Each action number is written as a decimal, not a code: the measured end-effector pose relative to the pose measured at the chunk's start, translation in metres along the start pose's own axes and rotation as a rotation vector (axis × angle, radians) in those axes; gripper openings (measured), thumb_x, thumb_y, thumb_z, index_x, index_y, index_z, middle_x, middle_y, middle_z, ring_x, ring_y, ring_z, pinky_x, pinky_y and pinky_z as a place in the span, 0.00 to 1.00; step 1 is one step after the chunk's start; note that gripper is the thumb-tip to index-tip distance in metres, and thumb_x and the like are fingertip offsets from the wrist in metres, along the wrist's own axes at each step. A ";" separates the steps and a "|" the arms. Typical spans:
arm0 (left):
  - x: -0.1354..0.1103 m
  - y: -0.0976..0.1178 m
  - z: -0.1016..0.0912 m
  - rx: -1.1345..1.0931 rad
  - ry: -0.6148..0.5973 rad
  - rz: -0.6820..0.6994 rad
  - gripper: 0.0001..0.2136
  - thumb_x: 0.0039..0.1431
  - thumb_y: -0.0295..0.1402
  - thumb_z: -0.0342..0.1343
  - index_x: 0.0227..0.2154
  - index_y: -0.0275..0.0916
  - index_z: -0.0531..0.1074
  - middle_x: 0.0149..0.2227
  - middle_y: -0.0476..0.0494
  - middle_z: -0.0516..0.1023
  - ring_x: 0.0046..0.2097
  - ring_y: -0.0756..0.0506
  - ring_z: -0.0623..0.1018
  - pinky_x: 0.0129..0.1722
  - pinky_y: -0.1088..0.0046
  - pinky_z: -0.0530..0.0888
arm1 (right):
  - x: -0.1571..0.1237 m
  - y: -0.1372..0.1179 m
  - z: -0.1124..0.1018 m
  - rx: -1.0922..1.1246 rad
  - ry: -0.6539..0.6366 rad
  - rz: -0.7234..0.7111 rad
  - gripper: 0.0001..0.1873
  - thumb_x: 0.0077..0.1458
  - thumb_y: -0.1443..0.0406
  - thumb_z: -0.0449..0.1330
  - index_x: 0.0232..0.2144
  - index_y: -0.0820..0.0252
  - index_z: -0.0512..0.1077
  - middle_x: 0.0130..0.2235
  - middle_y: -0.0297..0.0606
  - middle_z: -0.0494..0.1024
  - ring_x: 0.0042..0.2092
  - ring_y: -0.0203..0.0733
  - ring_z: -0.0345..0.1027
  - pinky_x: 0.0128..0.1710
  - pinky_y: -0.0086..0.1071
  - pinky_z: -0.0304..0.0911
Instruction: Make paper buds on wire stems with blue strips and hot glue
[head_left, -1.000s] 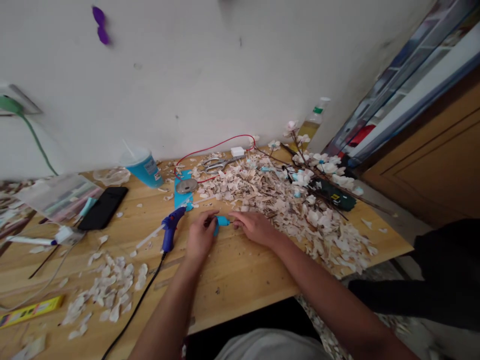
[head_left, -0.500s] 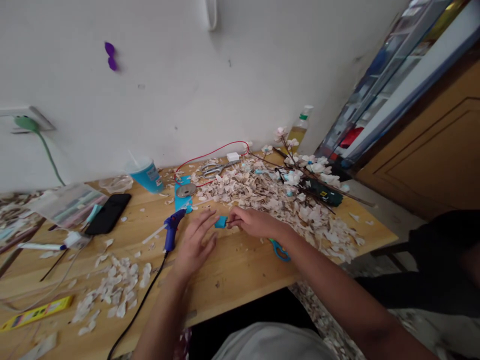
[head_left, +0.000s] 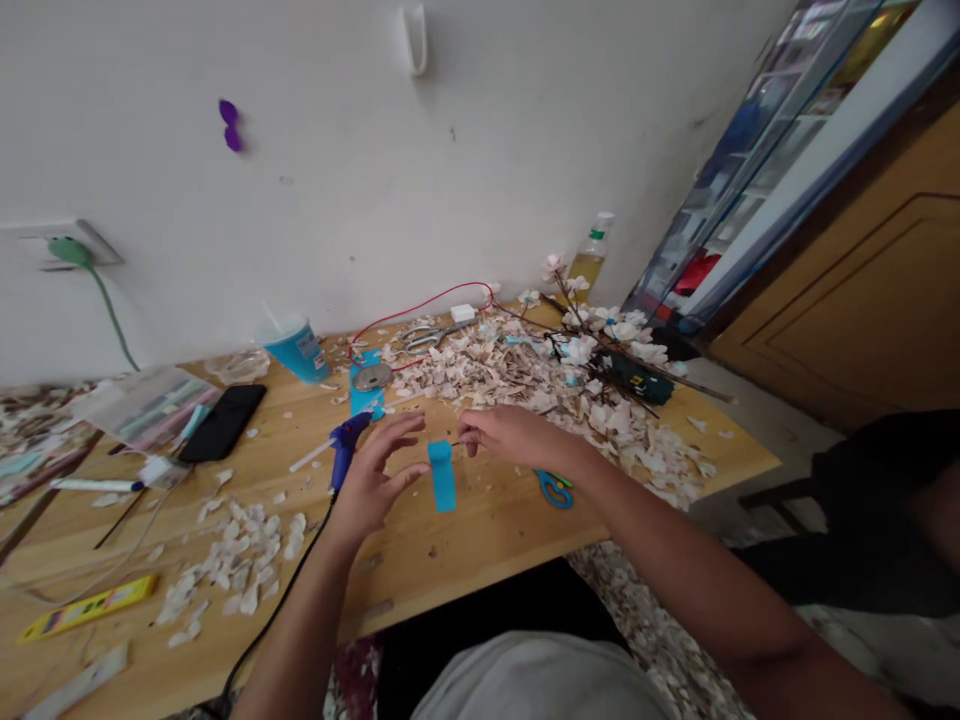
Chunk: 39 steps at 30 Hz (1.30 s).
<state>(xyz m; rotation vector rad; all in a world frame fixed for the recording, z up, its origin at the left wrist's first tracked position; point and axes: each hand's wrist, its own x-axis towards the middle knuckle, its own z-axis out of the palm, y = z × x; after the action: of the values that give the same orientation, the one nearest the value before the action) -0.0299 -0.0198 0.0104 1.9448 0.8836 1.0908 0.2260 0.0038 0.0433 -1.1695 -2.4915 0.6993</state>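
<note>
My right hand (head_left: 501, 432) pinches a thin dark stem (head_left: 455, 444) at the front middle of the table. From the stem's left end a blue strip (head_left: 444, 486), which looks like paper or tape, hangs down with its top end curled over. My left hand (head_left: 377, 478) is open to the left of the strip, fingers curved and apart. Its thumb tip is close to the strip's upper left edge; whether they touch I cannot tell. A blue glue gun (head_left: 345, 452) lies just behind my left hand. Blue-handled scissors (head_left: 555, 490) lie beneath my right forearm.
Behind my hands spreads a heap of pale petals (head_left: 495, 365). Flowering branches (head_left: 600, 335) and a bottle (head_left: 586, 268) stand at right. A blue cup (head_left: 296, 350), black phone (head_left: 223, 422), yellow box cutter package (head_left: 90, 607) and loose petals (head_left: 240, 555) occupy the left.
The blue piece, compact before, now hangs unrolled as a long strip. My left hand has drawn back to the left and its fingers have spread. My right hand keeps its pinch.
</note>
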 end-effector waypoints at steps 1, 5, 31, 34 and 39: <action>0.000 -0.001 0.001 -0.020 -0.037 -0.019 0.25 0.59 0.36 0.63 0.59 0.53 0.67 0.65 0.40 0.64 0.62 0.38 0.69 0.57 0.56 0.74 | 0.000 0.000 0.001 0.005 -0.004 0.000 0.08 0.63 0.71 0.56 0.36 0.56 0.74 0.34 0.34 0.82 0.35 0.39 0.74 0.32 0.29 0.58; 0.001 -0.016 0.011 -0.055 -0.134 -0.082 0.21 0.59 0.36 0.62 0.56 0.49 0.71 0.67 0.39 0.61 0.66 0.36 0.64 0.60 0.52 0.71 | 0.005 0.011 0.012 -0.009 -0.027 0.036 0.09 0.61 0.71 0.57 0.37 0.56 0.76 0.34 0.35 0.82 0.35 0.39 0.73 0.31 0.28 0.58; 0.005 -0.061 0.022 -0.216 -0.071 -0.267 0.30 0.59 0.32 0.60 0.64 0.46 0.59 0.55 0.38 0.75 0.56 0.43 0.76 0.54 0.62 0.75 | 0.021 0.047 0.071 0.119 0.294 -0.099 0.16 0.67 0.70 0.51 0.54 0.55 0.68 0.49 0.44 0.76 0.51 0.45 0.70 0.52 0.43 0.67; 0.001 -0.066 0.019 -0.084 -0.091 -0.217 0.29 0.61 0.30 0.56 0.64 0.46 0.59 0.49 0.40 0.78 0.50 0.45 0.78 0.51 0.63 0.76 | 0.022 0.047 0.073 0.316 0.277 -0.119 0.21 0.66 0.69 0.50 0.59 0.51 0.63 0.55 0.44 0.74 0.57 0.45 0.68 0.56 0.46 0.64; -0.007 -0.080 0.017 0.204 -0.024 -0.159 0.28 0.61 0.27 0.54 0.64 0.46 0.58 0.47 0.43 0.78 0.47 0.46 0.78 0.51 0.62 0.75 | 0.011 0.034 0.063 0.689 0.221 -0.131 0.29 0.65 0.62 0.56 0.65 0.50 0.54 0.56 0.43 0.73 0.58 0.44 0.67 0.59 0.46 0.61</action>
<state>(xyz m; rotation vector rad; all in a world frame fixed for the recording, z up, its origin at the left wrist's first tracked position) -0.0345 0.0101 -0.0662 2.0064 1.1534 0.9127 0.2119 0.0125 -0.0275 -0.7640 -1.8766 1.1851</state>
